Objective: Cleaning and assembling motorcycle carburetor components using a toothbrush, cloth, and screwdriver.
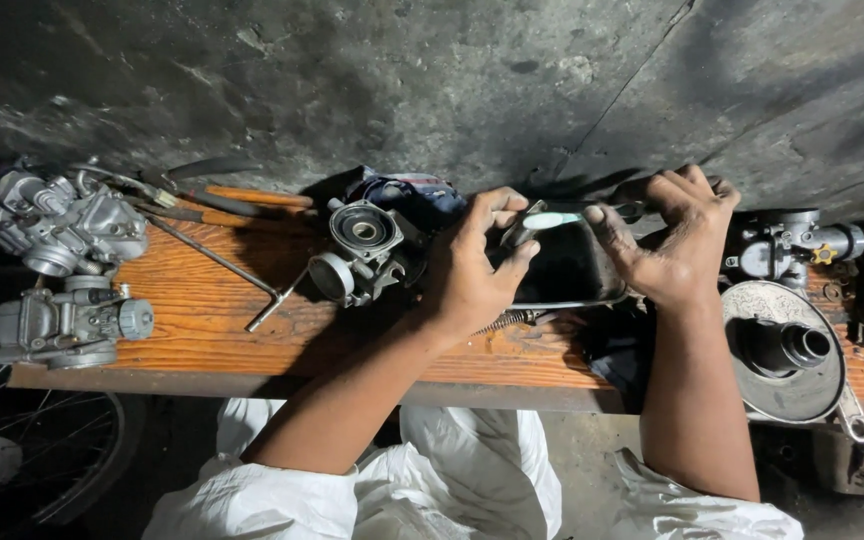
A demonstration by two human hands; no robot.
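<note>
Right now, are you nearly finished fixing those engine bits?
Looks midway. Done: three carburetors sit off the bike on the bench. In hand: left hand steadies a small part while right hand works it with a toothbrush. Left: another carburetor lies loose nearby.

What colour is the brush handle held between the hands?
Pale teal-and-white brush handle, clearest in the head view.
</note>
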